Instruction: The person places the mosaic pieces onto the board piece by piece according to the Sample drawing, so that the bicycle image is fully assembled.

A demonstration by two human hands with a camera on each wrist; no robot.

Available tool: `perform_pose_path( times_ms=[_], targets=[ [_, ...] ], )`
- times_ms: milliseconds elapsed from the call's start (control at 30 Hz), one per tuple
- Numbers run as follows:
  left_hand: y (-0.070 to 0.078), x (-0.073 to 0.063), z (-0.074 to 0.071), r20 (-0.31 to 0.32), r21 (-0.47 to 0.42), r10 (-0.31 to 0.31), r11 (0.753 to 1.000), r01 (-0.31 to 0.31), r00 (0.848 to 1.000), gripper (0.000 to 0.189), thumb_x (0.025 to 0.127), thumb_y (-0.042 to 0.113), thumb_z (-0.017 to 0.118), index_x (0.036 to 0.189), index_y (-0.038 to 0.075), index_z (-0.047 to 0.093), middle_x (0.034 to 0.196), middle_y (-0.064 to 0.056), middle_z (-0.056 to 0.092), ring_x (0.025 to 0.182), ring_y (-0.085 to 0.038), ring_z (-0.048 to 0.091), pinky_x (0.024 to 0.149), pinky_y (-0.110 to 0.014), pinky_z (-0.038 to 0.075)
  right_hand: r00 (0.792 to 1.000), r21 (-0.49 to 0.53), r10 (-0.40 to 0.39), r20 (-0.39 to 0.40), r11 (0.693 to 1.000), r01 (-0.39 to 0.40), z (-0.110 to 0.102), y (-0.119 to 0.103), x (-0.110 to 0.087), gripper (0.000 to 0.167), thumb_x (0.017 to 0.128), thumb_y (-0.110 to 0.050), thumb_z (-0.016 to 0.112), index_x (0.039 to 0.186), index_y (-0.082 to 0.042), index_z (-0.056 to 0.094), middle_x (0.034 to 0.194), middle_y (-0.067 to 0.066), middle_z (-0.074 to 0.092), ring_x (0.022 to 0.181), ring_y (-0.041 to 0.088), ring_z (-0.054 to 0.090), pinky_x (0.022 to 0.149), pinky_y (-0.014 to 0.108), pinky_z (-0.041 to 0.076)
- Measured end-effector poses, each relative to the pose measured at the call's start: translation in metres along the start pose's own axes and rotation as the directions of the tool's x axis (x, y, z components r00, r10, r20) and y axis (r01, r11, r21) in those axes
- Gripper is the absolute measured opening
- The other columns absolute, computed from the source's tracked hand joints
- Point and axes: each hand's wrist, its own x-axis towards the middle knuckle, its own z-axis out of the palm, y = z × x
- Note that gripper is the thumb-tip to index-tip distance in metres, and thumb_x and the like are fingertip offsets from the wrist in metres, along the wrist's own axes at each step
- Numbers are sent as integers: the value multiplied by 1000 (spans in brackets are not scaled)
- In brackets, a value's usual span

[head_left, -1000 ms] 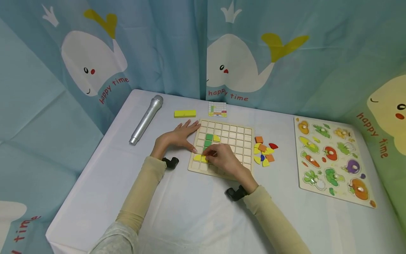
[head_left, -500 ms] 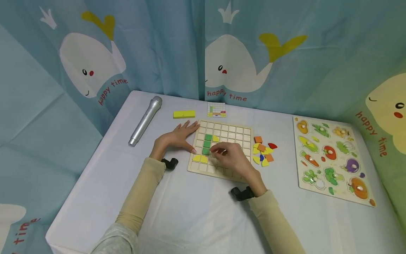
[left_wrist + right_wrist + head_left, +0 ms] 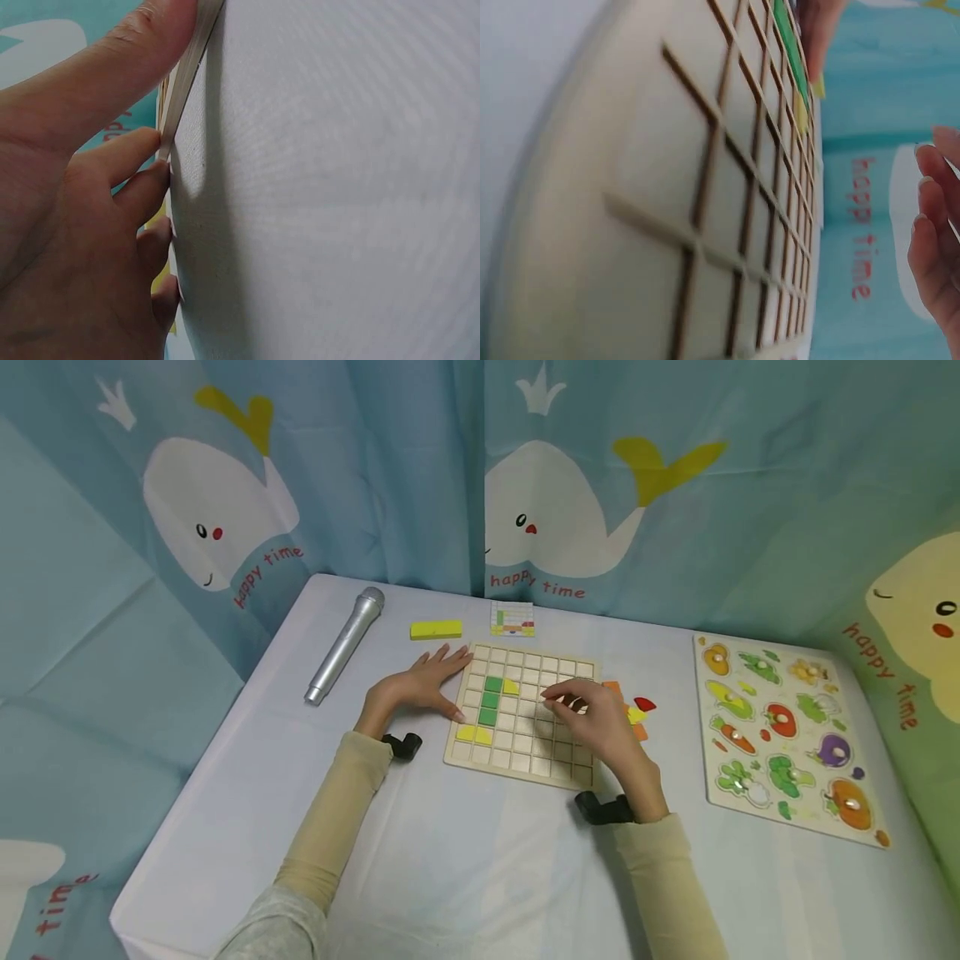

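A wooden grid board [image 3: 517, 770] lies in the middle of the table. Three green squares [image 3: 490, 700] form a column in its left half, with a yellow piece [image 3: 510, 686] beside the top one. Two yellow pieces [image 3: 474, 734] sit side by side lower left. My left hand [image 3: 422, 685] rests at the board's left edge, fingers spread, thumb on its rim. Over the board's right part hovers my right hand [image 3: 594, 714], fingers loosely bent; the right wrist view shows nothing held by the fingers [image 3: 928, 217]. It partly covers a pile of loose pieces [image 3: 637, 716].
A small pattern card [image 3: 512, 619] and a yellow block [image 3: 437, 629] lie behind the board. To the left is a silver microphone [image 3: 345, 646]. A vegetable peg puzzle [image 3: 787, 739] lies at the right. A whale-print curtain [image 3: 420, 468] borders the table's back.
My right hand has moved right from the green and yellow pieces at the board's left, uncovering the lowest green square, toward the loose pile. My left hand has stayed put.
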Motion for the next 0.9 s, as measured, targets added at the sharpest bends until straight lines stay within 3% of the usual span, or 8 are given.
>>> perform_pose_path(
  times_ms=[133,300,500,700,900],
  targets=[
    [-4,-2,1,-5,0,-10,1000,10,1000,117,81,39,88,167,17,12,175,-1,0,161,-27,-13,130,-49,-9,998,-37,-22,-58,999,20,-12,8,-1,11,89,1,77,99,-2,79,95,9,78,75,22,68,68,19,53],
    [-4,-5,0,-8,-10,-11,1000,11,1000,117,81,38,88,167,15,12,175,-2,0,161,-28,-13,130,-50,-10,995,-62,20,-101,998,-26,-23,18,-3,13,90,0,75,102,-3,78,96,13,78,79,27,70,71,21,54],
    [-2,-5,-3,-3,-16,6,1000,-6,1000,116,81,38,87,167,13,12,175,-4,0,160,-29,-13,130,-50,-10,986,-80,131,-104,987,-140,-41,34,-9,15,95,-6,72,109,-3,77,101,17,76,88,32,71,72,10,48],
    [0,-2,-3,2,-7,9,1000,-9,1000,117,81,40,87,167,14,12,175,-3,0,160,-29,-13,130,-50,-10,946,-77,322,-42,943,-324,-59,50,-17,22,99,-18,70,115,-4,75,104,19,75,92,33,69,62,17,52],
    [0,0,0,7,-18,9,1000,-8,1000,117,80,39,88,167,15,12,175,-1,0,160,-27,-14,130,-49,-11,910,-102,414,0,905,-412,-70,65,-27,27,100,-21,68,119,-2,73,113,21,72,100,33,64,70,24,51]
  ],
)
